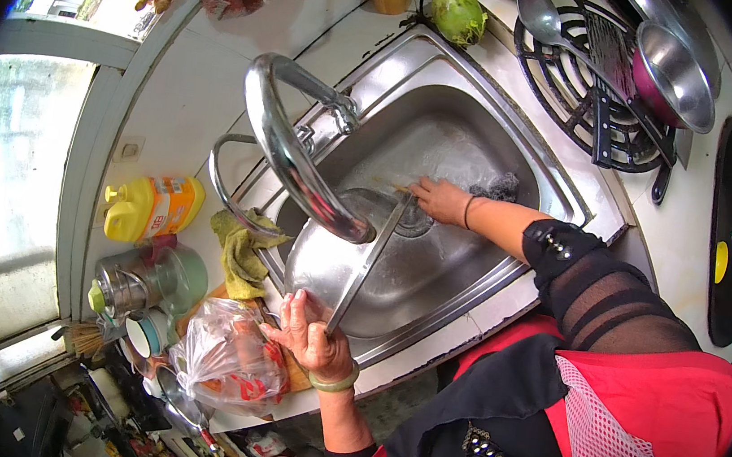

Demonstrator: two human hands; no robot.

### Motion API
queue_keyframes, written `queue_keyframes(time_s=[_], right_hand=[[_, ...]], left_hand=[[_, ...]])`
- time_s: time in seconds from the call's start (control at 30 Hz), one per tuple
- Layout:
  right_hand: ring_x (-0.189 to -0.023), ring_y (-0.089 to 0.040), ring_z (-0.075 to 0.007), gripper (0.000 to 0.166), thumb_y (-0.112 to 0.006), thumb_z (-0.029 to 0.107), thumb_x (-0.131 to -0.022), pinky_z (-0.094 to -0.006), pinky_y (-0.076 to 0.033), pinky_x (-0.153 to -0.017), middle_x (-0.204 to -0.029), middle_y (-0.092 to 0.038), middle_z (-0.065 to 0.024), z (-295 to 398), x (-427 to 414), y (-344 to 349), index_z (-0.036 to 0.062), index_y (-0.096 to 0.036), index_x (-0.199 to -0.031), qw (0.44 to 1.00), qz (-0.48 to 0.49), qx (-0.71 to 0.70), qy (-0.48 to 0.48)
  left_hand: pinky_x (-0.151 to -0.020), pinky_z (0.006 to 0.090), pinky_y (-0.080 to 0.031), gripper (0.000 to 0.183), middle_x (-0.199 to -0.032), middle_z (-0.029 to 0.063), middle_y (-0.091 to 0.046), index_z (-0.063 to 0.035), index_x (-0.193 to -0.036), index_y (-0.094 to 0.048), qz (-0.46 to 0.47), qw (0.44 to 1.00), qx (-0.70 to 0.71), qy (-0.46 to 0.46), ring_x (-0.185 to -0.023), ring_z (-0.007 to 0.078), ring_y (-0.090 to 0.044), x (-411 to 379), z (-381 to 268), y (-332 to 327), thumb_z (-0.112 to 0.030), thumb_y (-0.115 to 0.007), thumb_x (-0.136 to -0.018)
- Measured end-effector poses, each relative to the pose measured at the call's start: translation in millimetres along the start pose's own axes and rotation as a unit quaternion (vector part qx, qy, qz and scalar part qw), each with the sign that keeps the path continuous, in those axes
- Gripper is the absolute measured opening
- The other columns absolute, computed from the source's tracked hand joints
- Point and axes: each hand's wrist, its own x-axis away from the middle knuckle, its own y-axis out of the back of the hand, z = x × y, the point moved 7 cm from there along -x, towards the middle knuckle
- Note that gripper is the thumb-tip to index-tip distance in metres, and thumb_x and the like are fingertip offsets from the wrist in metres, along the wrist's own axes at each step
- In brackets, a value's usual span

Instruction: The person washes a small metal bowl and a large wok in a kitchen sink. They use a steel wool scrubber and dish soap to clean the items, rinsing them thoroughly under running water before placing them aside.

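A shiny metal basin (328, 261) stands tilted on its side in the stainless steel sink (461, 287), below the curved chrome faucet (304, 174). My left hand (312, 341), with a pale green bangle at the wrist, grips the near end of its rim. Down in the sink, my right hand (440, 200) reaches to the rim's far end, close to the drain (415, 220). Its fingertips lie beside a small brownish strip; whether they pinch anything is unclear. A dark grey scouring pad (498, 187) rests against the sink wall behind that hand.
Left of the sink are a yellow-green cloth (240, 251), a yellow detergent jug (155, 208) and a tied plastic bag (233, 355). A black pan support (533, 71) holds a ladle (540, 18) and a metal bowl (674, 77). Green fruit (458, 15) sits behind the sink.
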Motion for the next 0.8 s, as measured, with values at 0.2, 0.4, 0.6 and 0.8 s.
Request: queue_keyframes(time_s=[0.2, 0.4, 0.6, 0.8], right_hand=[[-0.09, -0.054, -0.0342, 0.027, -0.049, 0.004, -0.074, -0.0393, -0.048, -0.07, -0.095, -0.051, -0.0204, -25.2, 34.6, 1.0, -0.003, -0.053, -0.1, 0.961, 0.014, -0.213, -0.179], [-0.078, -0.058, -0.0379, 0.024, -0.049, 0.005, -0.075, -0.0429, -0.047, -0.068, -0.087, -0.057, -0.022, -60.7, 47.3, 67.9, 0.0038, -0.054, -0.098, 0.876, -0.154, -0.395, -0.229], [-0.072, -0.059, -0.0369, 0.017, -0.045, 0.012, -0.079, -0.0456, -0.047, -0.061, -0.075, -0.06, -0.0185, -84.2, 77.5, 95.0, 0.0078, -0.059, -0.086, 0.912, -0.119, -0.276, -0.278], [-0.075, -0.056, -0.0342, 0.019, -0.049, 0.008, -0.074, -0.0434, -0.045, -0.063, -0.085, -0.058, -0.0158, -146.9, 35.2, 213.0, 0.008, -0.056, -0.091, 0.909, -0.31, -0.161, -0.23]], left_hand=[[-0.102, 0.0557, -0.01, 0.023, -0.106, 0.012, -0.06, -0.006, -0.056, -0.042, -0.002, 1.0, -0.006, -0.008, -0.105, 0.0314, -0.052, 6.2, 7.3, 9.8, 0.008, -0.058, -0.064], [-0.1, 0.0579, -0.01, 0.023, -0.108, 0.0133, -0.059, -0.0043, -0.056, -0.039, -0.007, 0.999, 0.005, -0.044, -0.105, 0.0329, -0.052, 8.1, 6.3, 11.8, 0.013, -0.054, -0.06], [-0.102, 0.0556, -0.011, 0.016, -0.105, 0.0129, -0.06, -0.0033, -0.061, -0.046, -0.001, 0.999, 0.016, -0.042, -0.103, 0.0306, -0.054, 10.7, 4.4, 4.6, 0.009, -0.055, -0.065], [-0.104, 0.0538, -0.01, 0.019, -0.104, 0.013, -0.061, -0.0039, -0.06, -0.046, -0.006, 0.998, 0.026, -0.057, -0.104, 0.0299, -0.054, 11.8, -1.5, -6.4, 0.011, -0.055, -0.067]])
